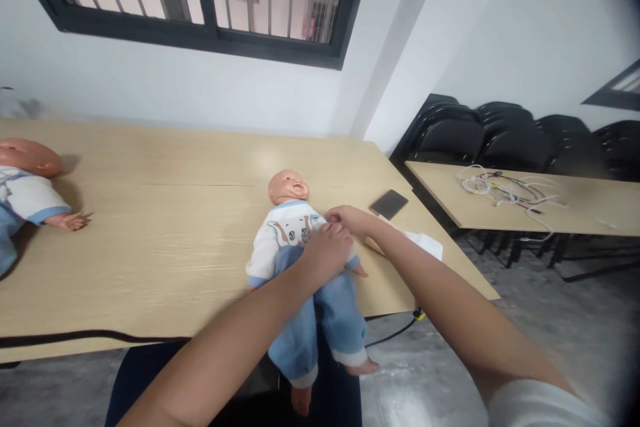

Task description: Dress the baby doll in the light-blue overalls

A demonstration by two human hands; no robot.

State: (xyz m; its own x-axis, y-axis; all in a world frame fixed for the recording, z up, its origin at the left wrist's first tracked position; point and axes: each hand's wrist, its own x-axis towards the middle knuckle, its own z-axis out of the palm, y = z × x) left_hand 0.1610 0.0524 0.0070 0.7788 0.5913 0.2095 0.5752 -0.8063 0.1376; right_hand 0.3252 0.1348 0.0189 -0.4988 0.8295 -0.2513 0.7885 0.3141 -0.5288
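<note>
A baby doll [287,190] in a white top and blue trousers lies on its back on the wooden table [165,227], legs hanging over the near edge. My left hand [327,250] rests on the doll's chest and waist, fingers curled on the clothing. My right hand [350,217] reaches in from the right and pinches the fabric at the doll's shoulder. What exactly the fingers grip is partly hidden.
A second doll [25,194] lies at the table's left edge. A dark phone [389,204] and a white cloth [425,244] lie right of the doll. A black cable [75,336] runs along the near edge. Another table [575,214] with tangled cables and black chairs [500,137] stands right.
</note>
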